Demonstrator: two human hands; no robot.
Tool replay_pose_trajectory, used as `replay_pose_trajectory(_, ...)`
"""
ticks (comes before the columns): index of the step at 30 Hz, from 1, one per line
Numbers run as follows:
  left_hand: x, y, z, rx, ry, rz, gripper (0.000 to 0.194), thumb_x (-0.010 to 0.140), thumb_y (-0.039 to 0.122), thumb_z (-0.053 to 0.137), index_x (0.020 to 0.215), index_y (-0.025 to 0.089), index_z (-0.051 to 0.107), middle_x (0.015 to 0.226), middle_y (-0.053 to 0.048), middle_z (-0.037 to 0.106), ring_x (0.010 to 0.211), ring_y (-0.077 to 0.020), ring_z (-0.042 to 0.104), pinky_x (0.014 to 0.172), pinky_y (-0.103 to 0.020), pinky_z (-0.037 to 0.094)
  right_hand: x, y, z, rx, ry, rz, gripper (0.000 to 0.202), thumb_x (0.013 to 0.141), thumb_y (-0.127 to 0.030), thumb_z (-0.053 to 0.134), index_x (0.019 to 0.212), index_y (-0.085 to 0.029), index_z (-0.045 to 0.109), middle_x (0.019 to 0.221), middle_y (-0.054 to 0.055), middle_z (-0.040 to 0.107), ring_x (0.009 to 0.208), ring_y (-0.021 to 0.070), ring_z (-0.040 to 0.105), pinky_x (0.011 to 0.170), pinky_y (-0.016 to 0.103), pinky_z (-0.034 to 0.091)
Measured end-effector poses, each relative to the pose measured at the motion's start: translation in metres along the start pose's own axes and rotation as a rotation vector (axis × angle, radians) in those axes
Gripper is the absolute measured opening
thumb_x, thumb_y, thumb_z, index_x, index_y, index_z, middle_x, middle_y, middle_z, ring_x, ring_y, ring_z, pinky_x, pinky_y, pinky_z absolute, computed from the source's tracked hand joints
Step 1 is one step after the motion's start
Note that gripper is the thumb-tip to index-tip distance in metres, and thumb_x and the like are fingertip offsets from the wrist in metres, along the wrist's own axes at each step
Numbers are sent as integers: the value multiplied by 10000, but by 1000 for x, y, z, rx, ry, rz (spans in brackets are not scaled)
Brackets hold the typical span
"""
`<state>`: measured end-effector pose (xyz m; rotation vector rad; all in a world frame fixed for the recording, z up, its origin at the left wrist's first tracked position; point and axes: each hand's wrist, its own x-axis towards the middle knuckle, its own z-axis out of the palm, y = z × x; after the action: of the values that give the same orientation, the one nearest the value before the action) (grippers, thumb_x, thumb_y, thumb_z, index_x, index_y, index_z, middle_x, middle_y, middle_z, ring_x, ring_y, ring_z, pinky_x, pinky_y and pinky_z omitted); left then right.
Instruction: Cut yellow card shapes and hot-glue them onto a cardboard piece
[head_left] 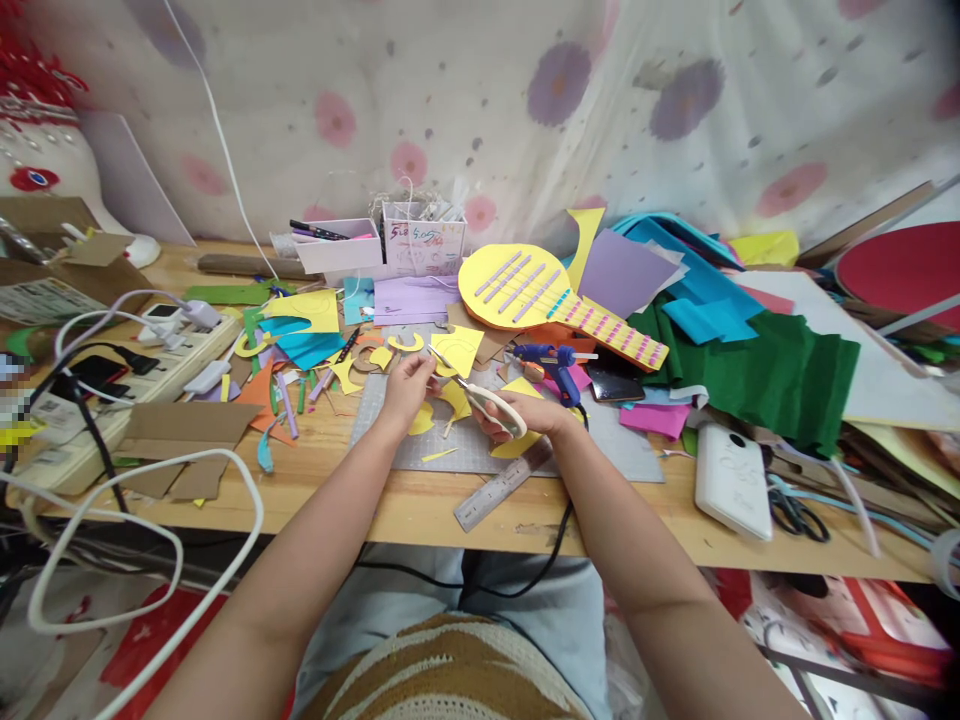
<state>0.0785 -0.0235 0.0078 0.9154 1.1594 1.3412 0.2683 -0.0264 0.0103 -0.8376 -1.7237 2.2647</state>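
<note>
My right hand [517, 412] grips a pair of scissors [501, 408] with pale handles, their blades pointing up and left. Between the blades and my left hand [409, 388] is a piece of yellow paper [459, 350] with a curved line drawn on it. The fingers of my left hand are pinched at the paper's lower left edge. Beneath both hands lies a grey cutting mat [622, 455] scattered with yellow offcuts [421, 418]. A metal ruler [491, 497] rests at the mat's front edge.
A yellow paper instrument [517, 285] with strings leans behind the mat. Right of my hands lie a blue glue gun [551, 360], green crepe paper [795, 375], a white power bank [733, 480] and black-handled scissors [799, 515]. A power strip [142, 400] with cables occupies the left.
</note>
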Motion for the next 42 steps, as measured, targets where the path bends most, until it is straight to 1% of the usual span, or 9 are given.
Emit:
replay_pose_trajectory(2, 0, -2, -1, 20, -22, 48, 226, 630, 342, 664, 605, 162, 530, 524, 48, 514, 435, -75, 483, 481, -225, 474, 1, 0, 0, -8, -11, -21, 517, 641, -594, 639, 749, -180, 349, 550, -83, 341, 469, 38, 305, 444, 202, 236)
replay_pose_trajectory(5, -1, -3, 0, 38, -60, 66, 244, 625, 371, 668, 599, 164, 542, 488, 48, 497, 449, -83, 488, 495, -227, 478, 2, 0, -1, -28, -26, -46, 504, 659, -587, 627, 725, -177, 342, 550, -84, 330, 462, 31, 292, 436, 195, 237)
replay_pose_trajectory(7, -3, -3, 2, 36, -63, 59, 251, 617, 379, 673, 593, 163, 548, 477, 46, 498, 446, -86, 487, 493, -229, 476, 2, 1, -1, -23, -23, -49, 496, 666, -577, 627, 711, -175, 341, 552, -80, 333, 464, 31, 293, 433, 193, 234)
replay_pose_trajectory(11, -5, -1, 4, 25, -53, 31, 254, 595, 375, 688, 585, 155, 561, 464, 41, 510, 428, -84, 482, 481, -226, 465, 0, 1, -3, 31, -5, -51, 514, 635, -574, 659, 736, -169, 358, 555, -82, 340, 474, 31, 300, 440, 189, 229)
replay_pose_trajectory(15, -5, 0, 4, 10, -53, 17, 266, 572, 380, 701, 572, 149, 569, 473, 35, 524, 435, -82, 478, 478, -227, 465, -2, 2, -5, 51, -11, -57, 510, 655, -585, 640, 770, -158, 387, 553, -80, 341, 469, 31, 304, 440, 188, 230)
replay_pose_trajectory(22, -6, 2, 5, -24, -40, -6, 290, 528, 390, 730, 567, 146, 579, 478, 35, 530, 435, -74, 469, 475, -224, 470, -2, 1, -4, 66, 2, -14, 538, 626, -606, 650, 757, -165, 372, 544, -84, 343, 465, 25, 306, 433, 177, 221)
replay_pose_trajectory(29, -7, 3, 7, -55, -19, -39, 317, 492, 390, 752, 561, 130, 585, 523, 18, 561, 430, -71, 470, 478, -236, 466, -2, 4, -7, 102, -25, -34, 493, 669, -553, 653, 753, -172, 352, 556, -84, 321, 467, 23, 303, 432, 176, 217)
replay_pose_trajectory(37, -4, -1, 4, -118, -31, -86, 247, 520, 324, 738, 587, 120, 615, 602, -21, 618, 432, -73, 472, 475, -251, 463, 0, 5, -7, 78, -7, -27, 446, 688, -515, 649, 735, -168, 372, 538, -86, 317, 447, 21, 301, 420, 179, 214)
replay_pose_trajectory(42, -4, -3, 4, -130, -36, -92, 239, 527, 314, 731, 603, 117, 619, 624, -36, 637, 433, -70, 468, 468, -245, 460, -1, 3, -4, 75, 17, -26, 478, 648, -533, 674, 748, -166, 383, 542, -85, 334, 450, 23, 315, 430, 189, 212)
